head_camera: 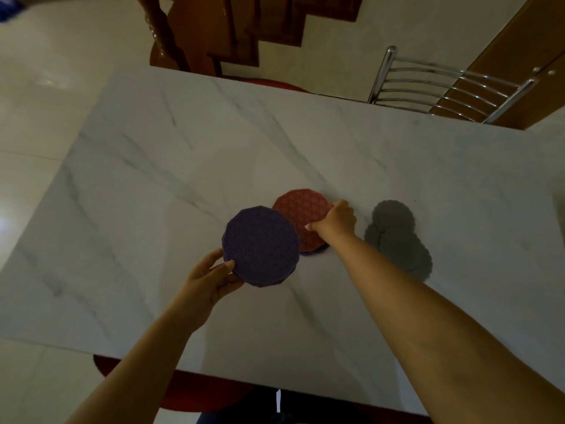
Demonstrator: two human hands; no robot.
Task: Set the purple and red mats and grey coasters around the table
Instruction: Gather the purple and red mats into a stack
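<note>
Mid-table [214, 154]: two mats, one [260, 250] overlapping the near-left part of the other [301, 215]. Coasters [397, 237] in an overlapping row just right of them. Chair [443, 87] behind far edge, right.

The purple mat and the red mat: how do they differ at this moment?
The purple mat is pinched at its near edge by the left hand; the red mat is gripped at its right edge by the right hand. The purple mat overlaps the red mat's near-left part. Both are round and patterned.

home dining area | marble-look table [214, 142] | metal-backed chair [443, 87] | wooden staircase [244, 29] | tiled floor [46, 87]
</note>
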